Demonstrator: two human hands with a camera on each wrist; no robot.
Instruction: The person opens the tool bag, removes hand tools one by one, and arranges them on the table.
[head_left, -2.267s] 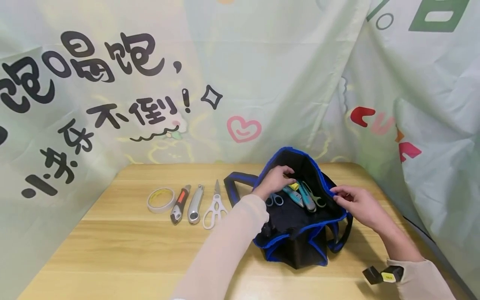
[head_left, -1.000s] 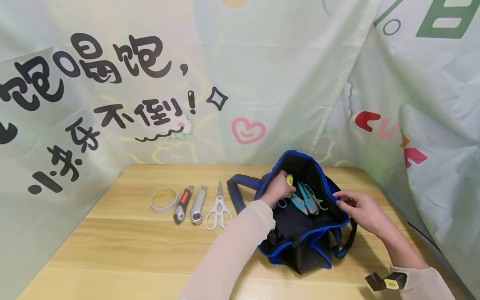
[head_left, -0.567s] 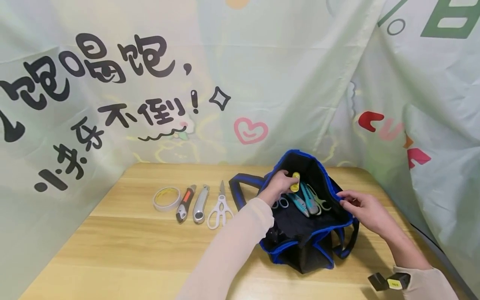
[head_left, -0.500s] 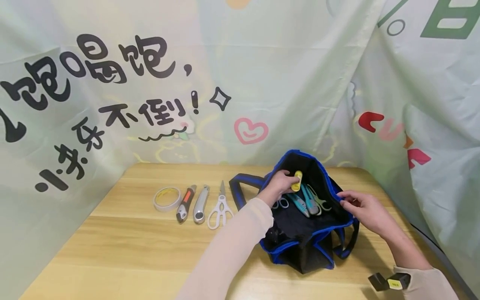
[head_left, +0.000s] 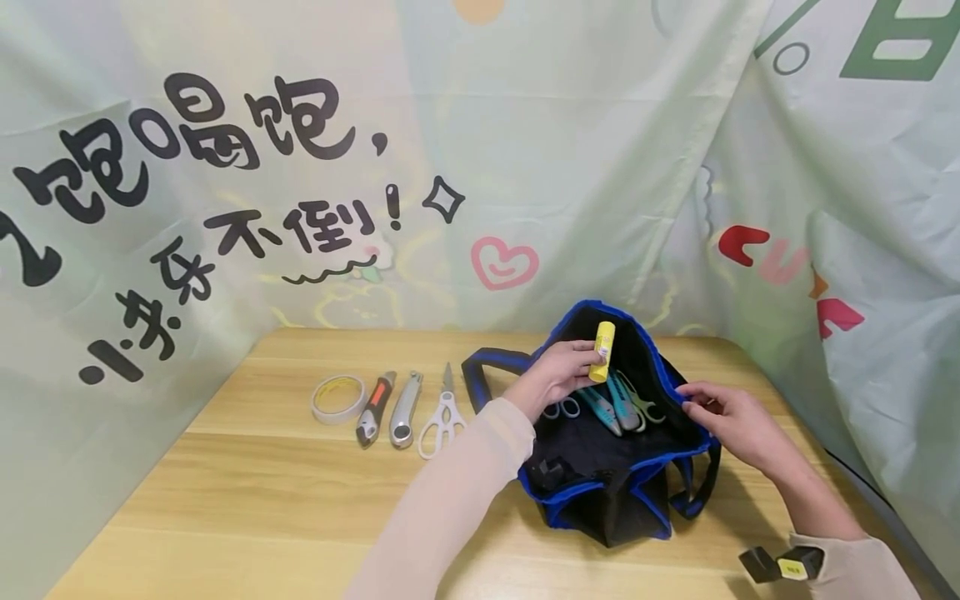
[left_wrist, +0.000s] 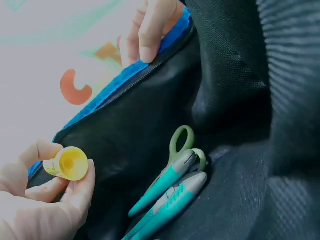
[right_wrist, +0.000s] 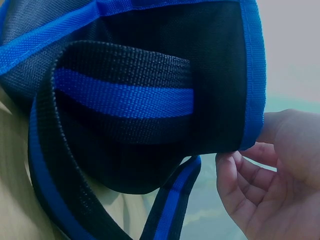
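A yellow glue stick (head_left: 602, 352) is pinched by my left hand (head_left: 557, 372) over the mouth of a black bag with blue edging (head_left: 592, 454). In the left wrist view, thumb and fingers hold the glue stick (left_wrist: 73, 164) with one round end toward the camera. My right hand (head_left: 731, 421) pinches the bag's blue-trimmed right rim; the right wrist view shows that rim (right_wrist: 253, 75) between thumb and fingers. Inside the bag lie two teal-and-grey utility knives (left_wrist: 167, 200), green-handled scissors (left_wrist: 181, 137) and grey-blue-handled scissors (head_left: 562, 408).
Left of the bag, a tape roll (head_left: 317, 408), a black-and-red utility knife (head_left: 375, 410), a silver utility knife (head_left: 406, 410) and white-handled scissors (head_left: 444, 417) lie in a row on the wooden table (head_left: 247, 500). Bag straps (head_left: 480, 367) loop out at both sides.
My left hand has reached into the bag, taken hold of the glue stick and lifted it up toward the opening. The right hand keeps its grip on the rim.
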